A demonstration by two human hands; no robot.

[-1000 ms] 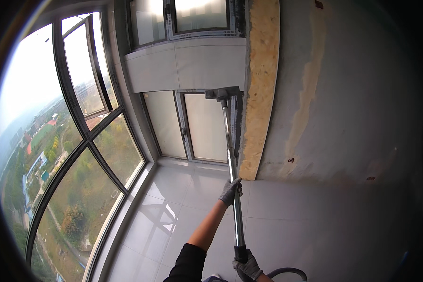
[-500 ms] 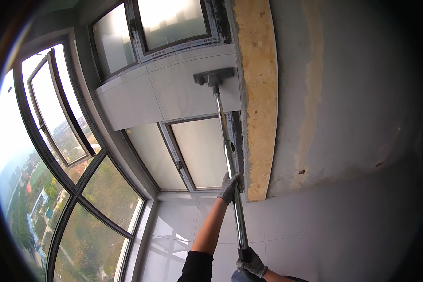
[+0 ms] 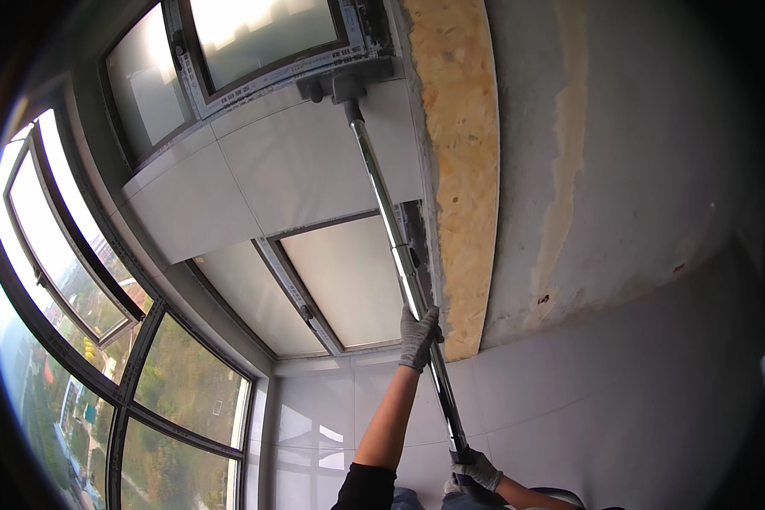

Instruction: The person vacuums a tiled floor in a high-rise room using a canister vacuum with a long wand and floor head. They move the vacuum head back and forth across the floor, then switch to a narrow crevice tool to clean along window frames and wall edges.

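Note:
A chrome vacuum cleaner wand (image 3: 383,197) slants up and away from me. Its wide grey floor nozzle (image 3: 345,81) is against the far wall, at the top edge of the pale tiles (image 3: 319,157) and along the upper window's frame (image 3: 268,79). My left hand (image 3: 419,338), in a grey glove, wraps the tube around its middle. Lower down, my gloved right hand (image 3: 478,472) grips the wand's dark lower end; part of its fingers is hidden behind the tube.
Frosted windows (image 3: 340,276) sit below the tiles. On the left stand large windows with an open sash (image 3: 64,246). A yellowish unfinished strip (image 3: 455,170) runs beside a grey plastered wall (image 3: 637,153). Shiny pale tiles (image 3: 535,408) lie below.
The nozzle has moved up the tiles to the upper window frame and a little left. Both hands keep their grip, and the view has shifted slightly.

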